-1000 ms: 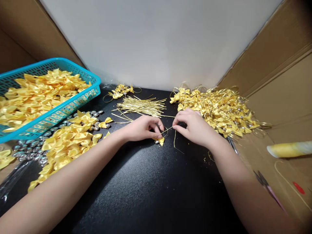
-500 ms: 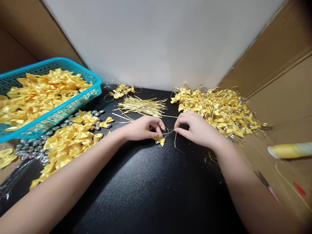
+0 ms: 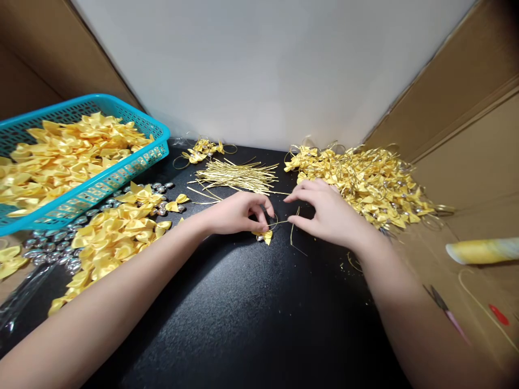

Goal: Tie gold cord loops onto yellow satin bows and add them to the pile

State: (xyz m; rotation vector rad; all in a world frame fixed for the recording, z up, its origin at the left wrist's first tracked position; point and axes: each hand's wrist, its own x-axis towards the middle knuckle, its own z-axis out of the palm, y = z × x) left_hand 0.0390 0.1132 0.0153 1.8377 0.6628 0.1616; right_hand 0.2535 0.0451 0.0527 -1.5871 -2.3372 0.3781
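In the middle of the black table, my left hand (image 3: 245, 212) pinches a thin gold cord (image 3: 279, 222), which forms a small loop by the fingertips. Just under those fingers is a yellow ribbon bow (image 3: 267, 236) with a shiny bead at its side. To the right, my right hand (image 3: 318, 208) has its thumb and forefinger apart. One end of the cord reaches the tip of my right thumb; whether they touch I cannot tell. Another thin gold strand (image 3: 292, 235) stands bent by that thumb.
A blue basket (image 3: 164, 141) of yellow bows stands at the left, near loose bows (image 3: 117, 232) and silver beads (image 3: 51, 246). Cut gold cords (image 3: 237, 175) lie behind my hands. Beaded bows (image 3: 365, 183) are heaped at the right, with pink-handled scissors (image 3: 450, 313) beyond.
My right thumb and forefinger have parted and let go of the cord, the forefinger lifting up and left. My left hand stays almost still with its pinch.
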